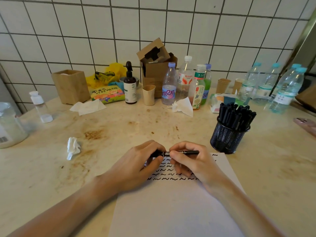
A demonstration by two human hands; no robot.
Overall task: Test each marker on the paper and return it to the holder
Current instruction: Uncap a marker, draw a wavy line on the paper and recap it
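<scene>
A black marker (177, 153) lies level above the top of a white paper (171, 202), gripped at both ends by the person's hands: the left hand (136, 166) curls its fingers round the left end, and the right hand (193, 161) pinches the barrel near the middle, with the far end poking out to the right. Rows of short black squiggles (169, 175) cover the upper part of the paper beneath the hands. Just beside the paper's upper right corner stands a black mesh holder (227, 139), packed with black markers (236, 115) standing upright, caps up. A crumpled tissue (73, 147) lies on the stained table (119, 127) to the left. Further back stand several plastic bottles (186, 82), a pump bottle (130, 86), paper cups (148, 94), an opened cardboard box (156, 65) and a wooden box (71, 86) against the tiled wall (85, 31).
</scene>
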